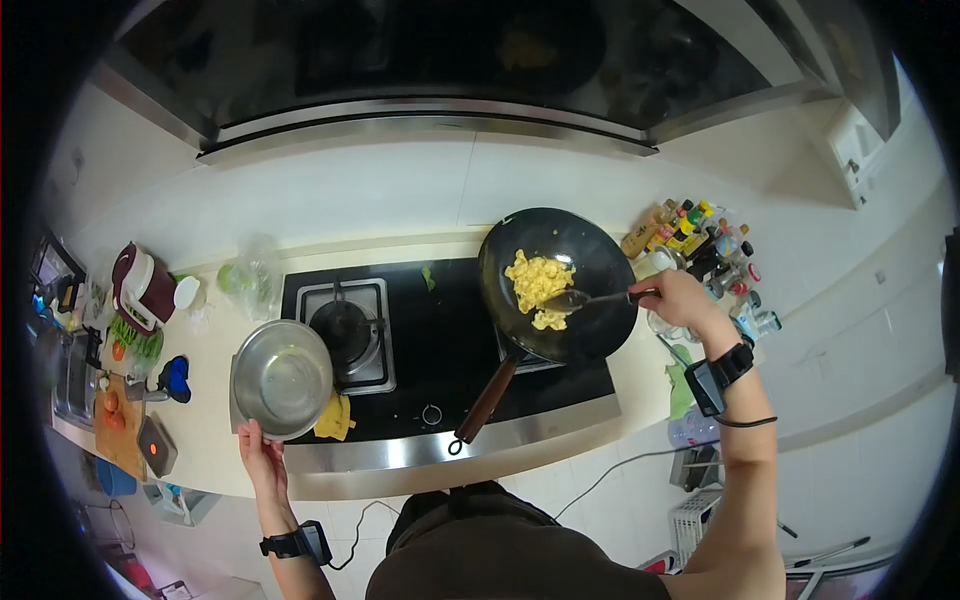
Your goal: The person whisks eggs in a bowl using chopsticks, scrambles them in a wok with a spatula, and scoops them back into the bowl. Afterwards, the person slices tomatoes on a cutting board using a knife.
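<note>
A black wok with a brown wooden handle sits on the right burner. Scrambled eggs lie in the wok, left of its middle. My right hand is closed around the handle of a spatula, whose dark head touches the eggs. At the left of the stove, my left hand grips the near rim of a metal bowl. The bowl looks bare inside apart from a little yellowish residue. A yellow cloth shows beside the bowl.
The left burner carries no pan. Bottles and jars crowd the counter right of the wok. Leftward are a cutting board with tomatoes, a plastic bag and a maroon-and-white container. A range hood hangs above.
</note>
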A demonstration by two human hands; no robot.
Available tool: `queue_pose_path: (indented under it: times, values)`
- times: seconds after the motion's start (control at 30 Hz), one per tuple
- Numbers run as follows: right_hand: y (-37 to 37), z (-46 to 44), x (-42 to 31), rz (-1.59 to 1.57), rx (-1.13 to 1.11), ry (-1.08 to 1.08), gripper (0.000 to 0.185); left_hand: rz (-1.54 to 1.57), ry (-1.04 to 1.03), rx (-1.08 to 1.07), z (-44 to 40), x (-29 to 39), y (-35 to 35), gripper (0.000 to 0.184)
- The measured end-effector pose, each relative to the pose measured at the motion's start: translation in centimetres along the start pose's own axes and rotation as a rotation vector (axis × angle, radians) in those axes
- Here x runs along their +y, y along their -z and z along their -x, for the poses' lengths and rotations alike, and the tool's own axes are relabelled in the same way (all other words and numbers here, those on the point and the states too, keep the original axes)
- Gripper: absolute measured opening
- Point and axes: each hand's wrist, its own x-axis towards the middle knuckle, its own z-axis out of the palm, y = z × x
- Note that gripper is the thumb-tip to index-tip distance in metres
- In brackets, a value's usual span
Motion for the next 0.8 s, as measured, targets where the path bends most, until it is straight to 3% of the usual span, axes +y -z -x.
queue_pose_path:
  times: [0.17, 0.23, 0.4, 0.53, 0.7, 0.8]
  values:
    - [-3.7, -2.2, -1.7, -0.064, 0.068, -0.03, 0.03, -0.007, 0.057, -0.152, 1.2, -1.6, -3.3, 0.025]
    - [-4.7, -3.2, -1.3, -0.157, 0.105, 0.063, 0.03, -0.023, 0.057, -0.181, 1.9, -1.7, -4.3, 0.025]
    - [-2.2, -3.1, 0.0, -0.247, 0.054, 0.082, 0.03, 0.009, 0.103, -0.181, 4.0, -2.1, -4.6, 0.024]
    - [-4.5, -4.3, -1.4, -0.046, 0.145, 0.068, 0.031, -0.016, 0.102, -0.123, 5.3, -1.9, -5.7, 0.023]
    - [4.1, -0.2, 2.5, 0.057, -0.138, 0.135, 0.028, 0.037, 0.082, -0.085, 7.0, -1.1, -4.1, 0.022]
    - [2.1, 0.6, 1.8, 0.133, -0.137, 0.124, 0.029, 0.059, 0.084, -0.025, 7.9, -1.2, -4.5, 0.022]
